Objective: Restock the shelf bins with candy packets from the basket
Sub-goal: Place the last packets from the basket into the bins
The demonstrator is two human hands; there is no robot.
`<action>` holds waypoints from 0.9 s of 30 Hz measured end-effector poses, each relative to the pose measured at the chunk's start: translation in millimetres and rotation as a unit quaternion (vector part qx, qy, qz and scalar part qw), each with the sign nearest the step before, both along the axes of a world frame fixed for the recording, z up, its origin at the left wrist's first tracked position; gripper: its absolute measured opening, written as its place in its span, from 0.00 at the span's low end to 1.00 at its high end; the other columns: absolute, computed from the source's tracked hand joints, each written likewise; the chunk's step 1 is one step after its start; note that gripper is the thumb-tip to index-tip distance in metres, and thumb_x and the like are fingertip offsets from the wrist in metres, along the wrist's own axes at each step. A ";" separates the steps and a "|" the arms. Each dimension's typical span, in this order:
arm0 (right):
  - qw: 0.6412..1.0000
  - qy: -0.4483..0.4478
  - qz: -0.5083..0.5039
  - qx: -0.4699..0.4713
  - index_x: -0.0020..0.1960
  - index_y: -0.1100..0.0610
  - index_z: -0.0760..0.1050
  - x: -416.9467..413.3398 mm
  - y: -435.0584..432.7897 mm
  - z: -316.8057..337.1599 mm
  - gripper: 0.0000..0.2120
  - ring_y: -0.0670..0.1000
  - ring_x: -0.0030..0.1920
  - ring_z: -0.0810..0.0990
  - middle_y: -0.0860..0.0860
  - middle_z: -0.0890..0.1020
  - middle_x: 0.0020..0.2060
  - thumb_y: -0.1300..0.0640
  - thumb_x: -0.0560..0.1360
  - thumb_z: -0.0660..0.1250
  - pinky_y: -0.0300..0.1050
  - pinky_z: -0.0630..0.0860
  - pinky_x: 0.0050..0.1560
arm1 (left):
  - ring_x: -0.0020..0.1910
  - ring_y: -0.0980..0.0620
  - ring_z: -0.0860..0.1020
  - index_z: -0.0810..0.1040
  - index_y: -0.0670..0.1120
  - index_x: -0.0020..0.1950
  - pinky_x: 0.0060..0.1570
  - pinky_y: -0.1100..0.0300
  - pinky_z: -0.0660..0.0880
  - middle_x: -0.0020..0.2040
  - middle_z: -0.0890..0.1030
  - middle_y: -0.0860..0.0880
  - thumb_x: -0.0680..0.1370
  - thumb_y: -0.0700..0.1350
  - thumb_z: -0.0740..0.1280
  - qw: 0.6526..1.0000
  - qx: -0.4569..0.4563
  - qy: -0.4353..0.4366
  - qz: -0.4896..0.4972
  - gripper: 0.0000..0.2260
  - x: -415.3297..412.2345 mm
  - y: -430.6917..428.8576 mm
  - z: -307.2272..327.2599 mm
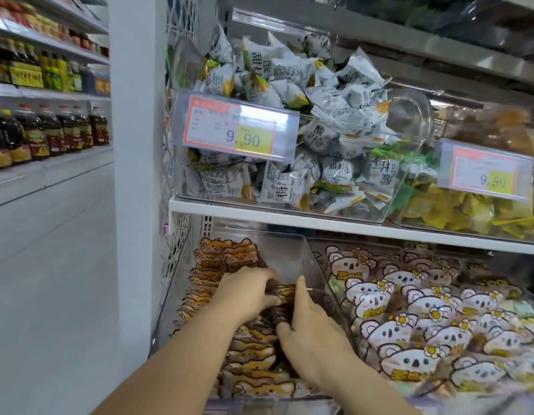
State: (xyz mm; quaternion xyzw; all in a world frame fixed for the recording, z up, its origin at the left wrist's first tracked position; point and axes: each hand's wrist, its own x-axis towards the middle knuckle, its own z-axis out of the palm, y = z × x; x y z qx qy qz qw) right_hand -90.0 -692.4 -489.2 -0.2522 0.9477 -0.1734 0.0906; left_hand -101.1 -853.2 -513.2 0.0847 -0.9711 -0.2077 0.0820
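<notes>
A clear plastic bin [301, 259] on the lower shelf holds rows of orange bear-shaped candy packets [230, 253]. Both my hands are inside it. My left hand [247, 290] curls its fingers over a stack of these packets near the middle of the bin. Just to the right, my right hand [307, 322] grips the same stack [285, 292] from the other side, index finger pointing up. The basket is out of view.
To the right, a second bin [319, 259] is full of white koala packets [409, 333]. On the shelf above stand a bin of grey-white plum candies [292, 94] and one of yellow sweets [469, 211], each with a 9.90 price tag. A white pillar [137, 145] and an aisle lie left.
</notes>
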 end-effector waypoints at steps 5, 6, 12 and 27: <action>0.996 -0.042 -0.008 0.075 0.80 0.54 0.31 -7.7 -8.6 0.3 0.40 0.61 0.73 0.65 0.59 0.61 0.77 0.43 0.79 0.53 0.53 0.65 0.70 | 0.65 0.46 0.74 0.76 0.55 0.67 0.68 0.45 0.66 0.63 0.79 0.49 0.78 0.50 0.70 0.988 -0.102 -0.115 0.020 0.17 -16.1 7.8 4.1; 0.996 -0.047 -0.010 0.074 0.80 0.54 0.31 -9.1 -9.7 0.9 0.41 0.61 0.73 0.65 0.59 0.61 0.77 0.44 0.79 0.53 0.54 0.65 0.70 | 0.66 0.45 0.74 0.76 0.54 0.68 0.68 0.45 0.66 0.64 0.79 0.48 0.78 0.50 0.69 0.985 -0.113 -0.126 0.025 0.17 -18.8 8.4 3.6; 0.998 0.014 0.051 -0.022 0.81 0.50 0.36 9.2 12.8 14.5 0.39 0.55 0.75 0.63 0.53 0.57 0.79 0.50 0.79 0.57 0.48 0.67 0.69 | 0.65 0.47 0.76 0.74 0.59 0.70 0.67 0.47 0.68 0.66 0.79 0.52 0.79 0.50 0.69 0.995 -0.061 -0.073 0.029 0.19 2.7 10.7 19.7; 0.986 -0.070 0.136 -0.072 0.58 0.46 0.80 107.3 165.6 -143.5 0.10 0.43 0.42 0.79 0.41 0.82 0.44 0.55 0.79 0.65 0.43 0.78 0.47 | 0.43 0.63 0.78 0.81 0.52 0.56 0.40 0.69 0.72 0.47 0.81 0.59 0.82 0.45 0.64 0.983 0.164 -0.075 0.032 0.07 224.8 150.7 -77.5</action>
